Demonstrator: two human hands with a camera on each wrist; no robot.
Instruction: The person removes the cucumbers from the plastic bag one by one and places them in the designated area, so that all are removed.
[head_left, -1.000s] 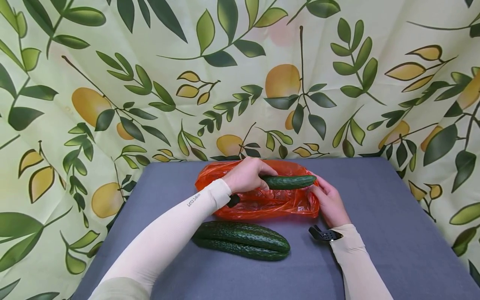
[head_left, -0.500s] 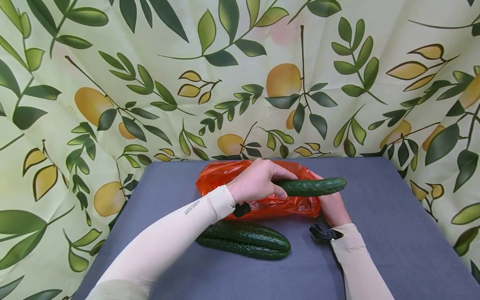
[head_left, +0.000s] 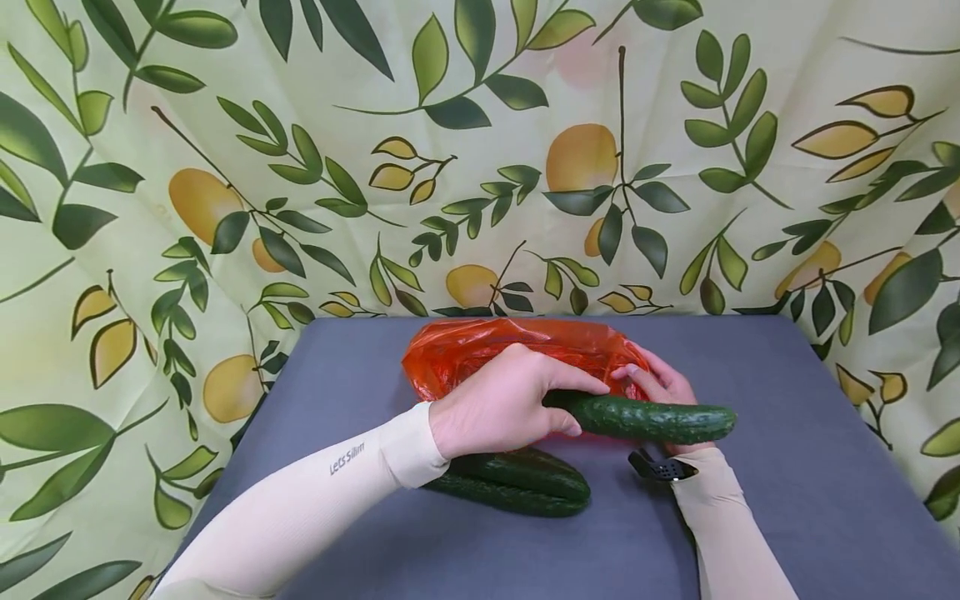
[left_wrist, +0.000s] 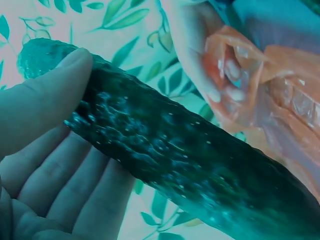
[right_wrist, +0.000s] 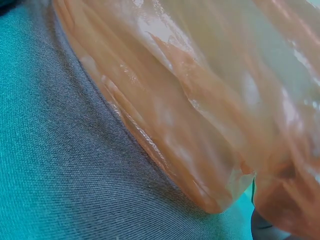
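A dark green, bumpy cucumber [head_left: 652,419] is pinched near one end between the thumb and fingers of my left hand [head_left: 501,404]. It points to the right, in front of the red plastic bag [head_left: 525,335] and crossing over part of my right hand [head_left: 667,385]. That right hand grips the bag's right edge, its fingers curled around the thin plastic in the left wrist view. Two more cucumbers [head_left: 517,485] lie side by side on the table, partly covered by my left hand and wrist. Bag film [right_wrist: 165,105] fills much of the right wrist view.
A grey cloth-covered table [head_left: 810,467] carries everything. Behind it hangs a patterned curtain [head_left: 495,217] with leaves and fruit, close to the table's back edge. A black strap [head_left: 662,467] sits on my right wrist.
My left hand has drawn the cucumber out of the bag, rightward and toward me, so more of its length shows. The right hand stays at the bag's edge.
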